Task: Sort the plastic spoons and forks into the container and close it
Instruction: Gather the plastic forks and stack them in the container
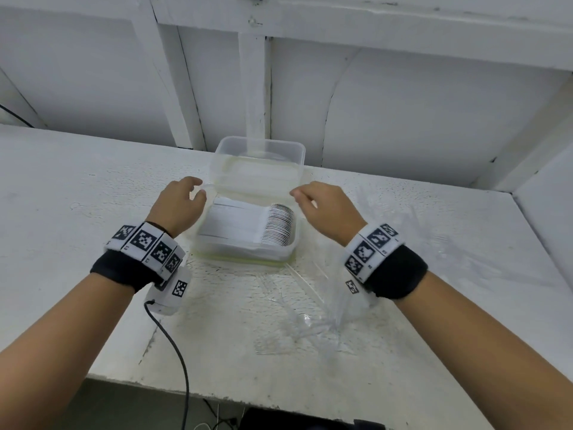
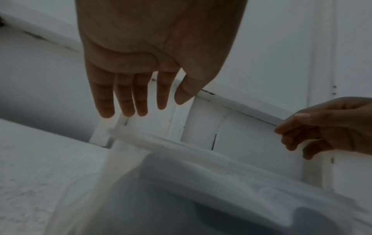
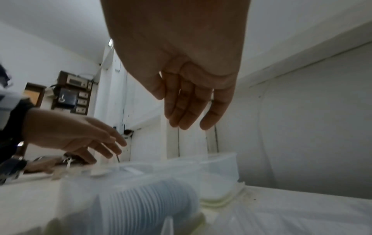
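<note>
The white surface (image 1: 93, 187) fills most of the head view, and your container (image 1: 248, 243) sits in the middle of it. Its long side runs left to right across the frame. White spoons (image 1: 277, 225) are packed in a neat row inside, bowls at the right end. The clear lid (image 1: 257, 162) stands up behind the box, a bit higher in the frame, tipped toward you.

Your left hand (image 1: 181, 206) is at the lid's left corner and your right hand (image 1: 322, 209) is at its right corner, about equally near. The lid lies just past your fingers (image 2: 124, 98), up and away from you. Both hands look open, with fingers straight and holding nothing. It is hard to tell if the fingertips touch the lid edge, because the wrist views are blurry.
</note>
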A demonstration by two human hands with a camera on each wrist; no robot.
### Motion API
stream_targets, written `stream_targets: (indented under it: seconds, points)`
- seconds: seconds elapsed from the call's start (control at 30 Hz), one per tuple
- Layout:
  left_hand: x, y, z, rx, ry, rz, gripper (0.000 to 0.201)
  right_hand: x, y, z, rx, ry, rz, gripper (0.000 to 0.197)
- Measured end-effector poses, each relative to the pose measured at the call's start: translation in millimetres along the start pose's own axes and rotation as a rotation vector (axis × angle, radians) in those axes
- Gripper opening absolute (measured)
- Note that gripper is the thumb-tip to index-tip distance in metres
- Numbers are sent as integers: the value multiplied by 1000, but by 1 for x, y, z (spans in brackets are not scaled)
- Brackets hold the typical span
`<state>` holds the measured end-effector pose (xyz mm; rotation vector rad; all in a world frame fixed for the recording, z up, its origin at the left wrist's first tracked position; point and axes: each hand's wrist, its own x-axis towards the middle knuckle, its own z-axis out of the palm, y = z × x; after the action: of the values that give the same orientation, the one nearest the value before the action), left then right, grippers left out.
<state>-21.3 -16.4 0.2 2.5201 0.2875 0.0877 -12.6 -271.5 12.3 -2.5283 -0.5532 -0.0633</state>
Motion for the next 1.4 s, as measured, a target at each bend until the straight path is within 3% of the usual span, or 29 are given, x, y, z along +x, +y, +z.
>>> stream_targets:
  seconds: [0.17, 0.23, 0.37, 0.47, 0.57, 0.77, 0.9, 1.0, 1.13, 1.4]
  points:
    - [-54, 27, 20, -51, 148, 334, 24, -72, 22, -27, 76, -20, 111, 30]
    - [-81, 39, 33, -74, 36, 476, 16, -98, 31, -29, 77, -61, 167, 30]
    - [-120, 53, 64, 98, -405, 636, 17, -134, 42, -20, 49, -144, 221, 30]
    - [-136, 58, 80, 467, -641, 604, 37, -151, 43, -14, -8, -221, 207, 31]
    - [-142, 59, 85, 584, -683, 550, 45, -163, 43, -9, -44, -269, 206, 32]
    - [-149, 56, 84, 467, -692, 451, 50, -175, 40, -7, -24, -285, 218, 31]
    - [-150, 48, 76, 540, -675, 328, 55, -174, 30, -4, -32, -291, 198, 31]
    - [-149, 41, 72, 475, -757, 258, 40, -166, 17, 2, -44, -315, 158, 31]
    - [-145, 31, 63, 273, -700, 204, 23, -152, -1, 9, -65, -337, 98, 32]
    - [-137, 12, 38, 59, -626, 138, 20, -129, -23, 33, -266, -434, 88, 40]
